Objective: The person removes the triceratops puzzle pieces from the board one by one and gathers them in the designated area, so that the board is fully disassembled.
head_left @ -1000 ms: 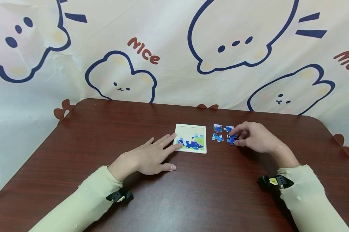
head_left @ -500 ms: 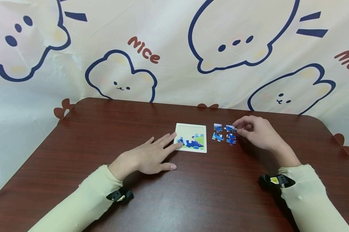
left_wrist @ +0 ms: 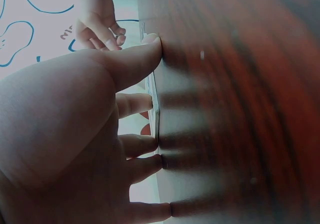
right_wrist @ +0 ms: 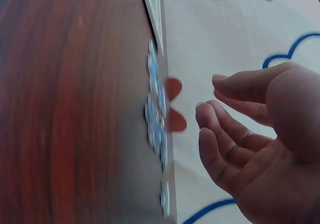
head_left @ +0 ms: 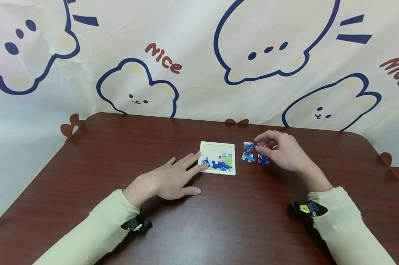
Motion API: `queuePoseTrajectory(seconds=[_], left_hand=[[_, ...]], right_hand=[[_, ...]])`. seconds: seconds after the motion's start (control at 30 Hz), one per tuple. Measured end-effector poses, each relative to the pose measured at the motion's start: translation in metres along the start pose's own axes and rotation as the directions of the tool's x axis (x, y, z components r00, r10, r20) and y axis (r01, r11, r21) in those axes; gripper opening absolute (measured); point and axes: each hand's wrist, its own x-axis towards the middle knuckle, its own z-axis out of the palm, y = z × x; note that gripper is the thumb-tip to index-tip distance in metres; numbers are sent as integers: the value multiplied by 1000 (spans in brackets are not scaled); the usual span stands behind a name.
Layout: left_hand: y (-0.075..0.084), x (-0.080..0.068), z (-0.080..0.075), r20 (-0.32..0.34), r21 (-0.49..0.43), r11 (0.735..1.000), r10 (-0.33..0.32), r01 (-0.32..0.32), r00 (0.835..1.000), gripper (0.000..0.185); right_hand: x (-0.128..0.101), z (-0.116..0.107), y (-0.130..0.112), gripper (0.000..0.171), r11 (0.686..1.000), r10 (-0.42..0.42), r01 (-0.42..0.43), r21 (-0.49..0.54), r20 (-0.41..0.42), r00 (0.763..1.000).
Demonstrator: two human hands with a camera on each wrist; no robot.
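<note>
My left hand (head_left: 171, 181) lies flat with its fingers spread, fingertips on the left side of a white puzzle tray (head_left: 216, 145). A blue dinosaur picture (head_left: 219, 165) partly fills the lower half of the tray. In the left wrist view the fingertips (left_wrist: 142, 168) rest on the tabletop and at the tray's edge. My right hand (head_left: 285, 151) hovers over the loose pieces, fingers loosely bent. The right wrist view shows nothing between its thumb (right_wrist: 240, 85) and fingers. Beneath it lie blue jigsaw pieces (head_left: 248, 156), one partly hidden by the fingertips.
Another small piece (right_wrist: 165, 199) lies apart from the cluster in the right wrist view. The dark wooden table (head_left: 226, 221) extends around the tray, and a printed cloth (head_left: 199, 92) hangs behind its far edge. Both wrists wear black straps (head_left: 307, 209).
My right hand has left the lower right piece, lifted up and to the right, then swung back left over the upper right piece. The left hand has stayed put.
</note>
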Motion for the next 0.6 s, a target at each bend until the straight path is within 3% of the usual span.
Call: queuePoseTrajectory(seconds=[0.3,0.6], left_hand=[[-1,0,0,1,-4,1000,-3,3,1000,74],[-1,1,0,5,1,1000,-2,2,1000,74]], right_hand=[[6,28,-26,28,992,-124,122,33,58,991],[15,51,-46,35,987,-159,158,23,125,979]])
